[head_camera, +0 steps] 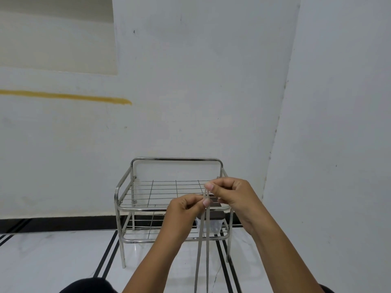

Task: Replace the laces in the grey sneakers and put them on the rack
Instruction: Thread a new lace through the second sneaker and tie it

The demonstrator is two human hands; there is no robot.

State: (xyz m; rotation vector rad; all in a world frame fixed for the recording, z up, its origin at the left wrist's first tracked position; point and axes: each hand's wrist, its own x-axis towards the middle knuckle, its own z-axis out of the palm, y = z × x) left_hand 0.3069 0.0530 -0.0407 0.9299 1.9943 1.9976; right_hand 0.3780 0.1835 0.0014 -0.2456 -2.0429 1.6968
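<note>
We see left hand (186, 205) raised before rack (172, 206), thumb and fingers pinching lace (206, 240) near its top. Lace hangs as two pale strands between both hands, dropping straight down past frame bottom. Right hand (230, 192), slightly higher, just beside left, pinches same lace at upper end. Dark-lidded container (212, 223) on rack's lower shelf behind strands. Sneakers not in our view.
</note>
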